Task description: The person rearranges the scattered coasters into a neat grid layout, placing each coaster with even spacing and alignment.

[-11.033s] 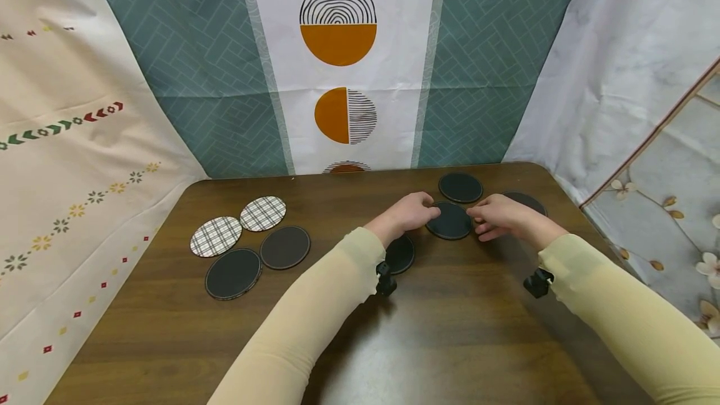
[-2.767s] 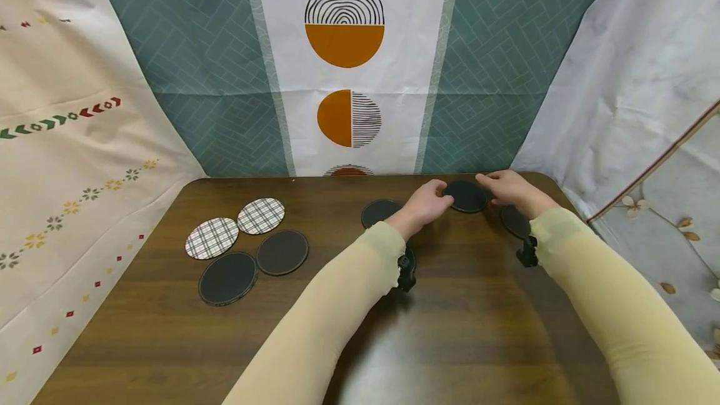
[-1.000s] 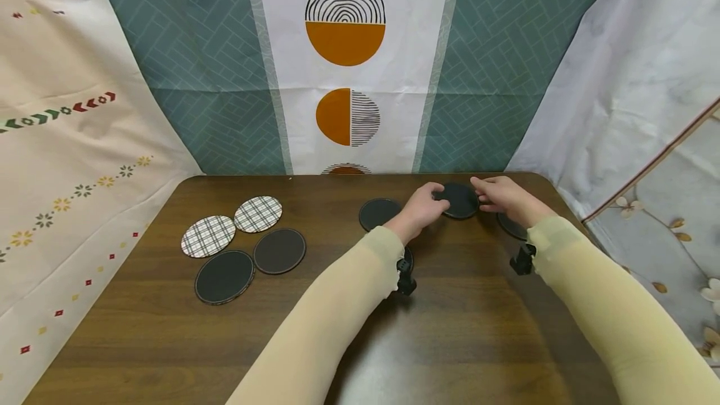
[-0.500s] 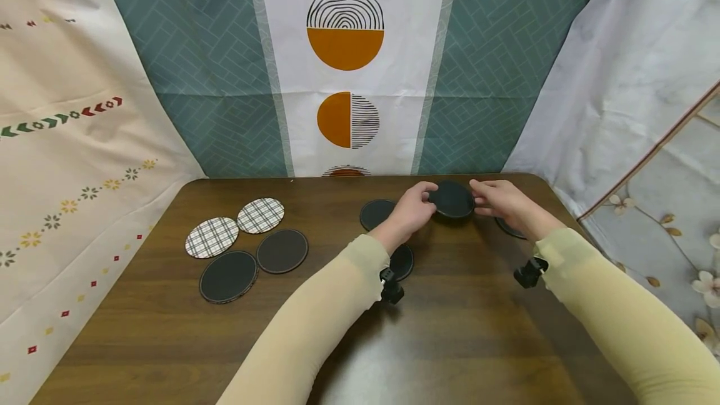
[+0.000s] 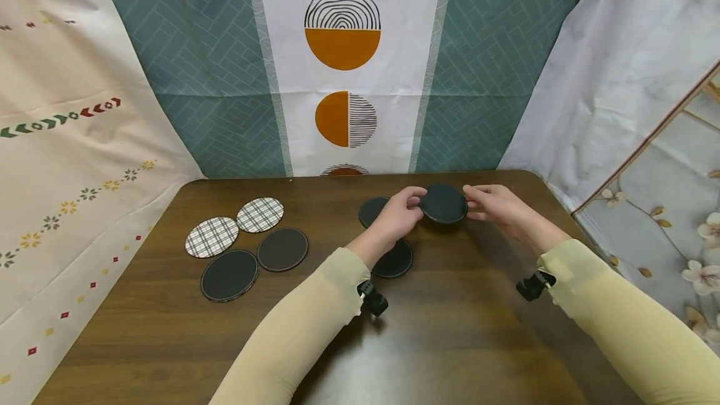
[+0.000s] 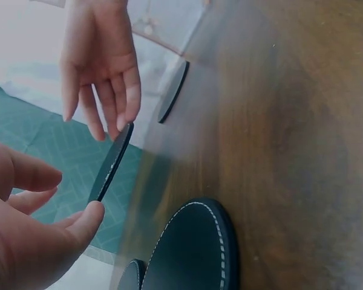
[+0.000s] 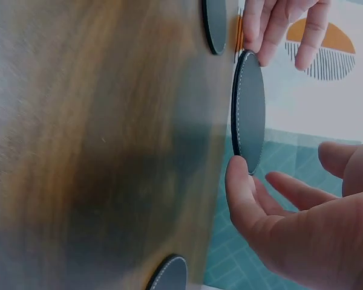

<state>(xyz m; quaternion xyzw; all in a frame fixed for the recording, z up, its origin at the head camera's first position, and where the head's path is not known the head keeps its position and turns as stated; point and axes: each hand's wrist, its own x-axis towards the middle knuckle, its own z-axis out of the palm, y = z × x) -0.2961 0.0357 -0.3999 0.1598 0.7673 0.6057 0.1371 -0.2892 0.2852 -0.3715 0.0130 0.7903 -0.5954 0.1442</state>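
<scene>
Both hands hold one round black coaster (image 5: 444,204) with a stitched edge, at its opposite sides, raised off the table. My left hand (image 5: 400,212) has thumb and fingers at its left edge. At its right edge are the fingertips of my right hand (image 5: 497,206). In the left wrist view the raised coaster (image 6: 112,162) appears nearly edge-on between the hands. Two more black coasters, a back one (image 5: 371,210) and a front one (image 5: 395,260), lie by the left forearm, partly covered. Another coaster (image 6: 174,92) lies flat near the right hand, hidden in the head view.
On the table's left lie two plaid white coasters, a near one (image 5: 212,237) and a far one (image 5: 260,215). Beside them are two dark coasters, one larger-looking (image 5: 229,275) and one browner (image 5: 283,249). Patterned cloths (image 5: 225,80) hang along the table's (image 5: 450,355) back and sides.
Over the last second the hands lift the coaster from the back of the table and carry it left. Earlier, a different coaster moved from the middle right to the back left.
</scene>
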